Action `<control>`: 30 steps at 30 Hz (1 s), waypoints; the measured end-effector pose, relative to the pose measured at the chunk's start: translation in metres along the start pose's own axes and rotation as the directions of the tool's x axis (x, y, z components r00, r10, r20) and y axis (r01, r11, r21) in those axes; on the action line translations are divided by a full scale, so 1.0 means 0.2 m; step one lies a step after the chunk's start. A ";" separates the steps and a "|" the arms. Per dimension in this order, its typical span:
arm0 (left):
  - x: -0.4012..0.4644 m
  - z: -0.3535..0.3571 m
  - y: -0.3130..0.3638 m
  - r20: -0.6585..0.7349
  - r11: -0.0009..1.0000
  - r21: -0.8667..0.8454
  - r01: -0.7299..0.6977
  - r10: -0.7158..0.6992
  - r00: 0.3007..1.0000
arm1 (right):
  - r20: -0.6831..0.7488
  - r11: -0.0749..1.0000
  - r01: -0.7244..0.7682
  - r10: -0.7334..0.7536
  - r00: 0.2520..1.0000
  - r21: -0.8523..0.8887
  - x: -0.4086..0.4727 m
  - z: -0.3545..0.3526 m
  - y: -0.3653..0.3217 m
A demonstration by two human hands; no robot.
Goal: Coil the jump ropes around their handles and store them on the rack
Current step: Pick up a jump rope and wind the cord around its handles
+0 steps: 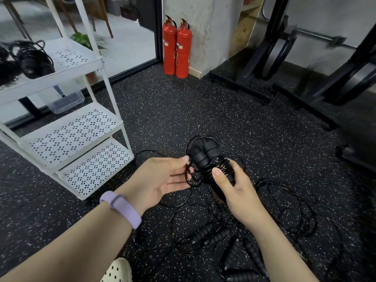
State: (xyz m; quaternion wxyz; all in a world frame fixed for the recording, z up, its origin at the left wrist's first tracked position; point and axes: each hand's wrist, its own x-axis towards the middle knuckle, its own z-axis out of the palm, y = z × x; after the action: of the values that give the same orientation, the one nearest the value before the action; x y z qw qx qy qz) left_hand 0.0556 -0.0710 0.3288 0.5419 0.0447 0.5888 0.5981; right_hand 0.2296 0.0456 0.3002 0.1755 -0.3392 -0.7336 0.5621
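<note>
We see the right hand gripping a pair of black jump-rope handles with cord coiled round them, held above the speckled floor. The left hand pinches a cord loop beside them. The white rack stands left, coiled ropes on its top shelf. Labels on the two red extinguishers are unreadable.

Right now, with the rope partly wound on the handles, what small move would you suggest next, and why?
Probably bring the left hand over for another wrap: it pinches a loose loop of rope beside the paired handles that the right hand grips, and slack trails to the floor.
</note>
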 end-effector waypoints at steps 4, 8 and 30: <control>0.00 0.01 0.01 0.037 0.997 -0.061 0.037 -0.035 0.999 | 0.042 0.993 -0.006 0.001 0.999 0.118 -0.01 -0.01 -0.02; -0.01 0.01 0.02 0.074 0.997 -0.067 0.039 -0.033 0.997 | 0.126 0.956 -0.092 0.059 0.990 0.280 -0.03 -0.03 -0.03; -0.06 0.17 0.00 -0.194 0.975 -0.218 -0.041 -0.002 0.981 | 0.213 0.616 -0.246 0.127 0.969 0.748 0.01 0.05 0.00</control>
State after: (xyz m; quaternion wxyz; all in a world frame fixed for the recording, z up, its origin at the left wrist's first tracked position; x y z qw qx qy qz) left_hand 0.0839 -0.0573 0.3470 0.4779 -0.0684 0.5679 0.6667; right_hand 0.2220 0.0402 0.2978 0.1921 -0.2662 -0.3952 0.8579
